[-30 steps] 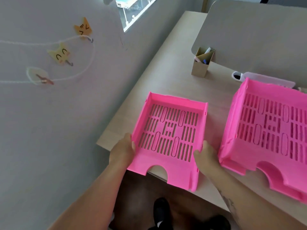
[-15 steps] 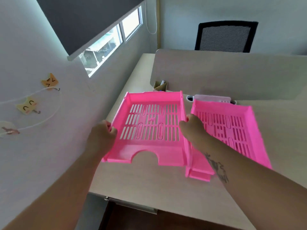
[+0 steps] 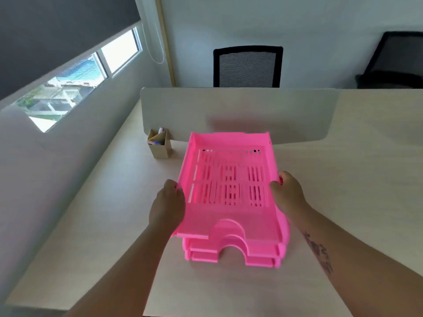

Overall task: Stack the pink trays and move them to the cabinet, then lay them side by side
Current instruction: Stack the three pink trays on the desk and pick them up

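At the middle of the pale wood-grain desk (image 3: 343, 179), I held the top pink tray (image 3: 229, 216) by its two long sides, my left hand (image 3: 168, 207) clamped on the wall at 9 o'clock and my right hand (image 3: 288, 195) closed on the wall at 3 o'clock. The tray sat over the lower pink trays (image 3: 231, 253), whose arched front cut-outs showed beneath its own at 6 o'clock; whether it was fully seated or a shade above them, I could not tell. I judged the stacking step nearly done, with the carry to the cabinet and the side-by-side laying not yet begun; no cabinet was in sight. The next move called for squaring the corners so the trays nest, then a grip low enough to lift the whole stack level. The trays were rigid moulded plastic, glossy, with slotted floors and low upright walls, likely light but apt to slide apart if tilted. A cardboard pen holder (image 3: 160, 146) stood at 11 o'clock against the grey desk divider (image 3: 229, 110), well apart from the trays.
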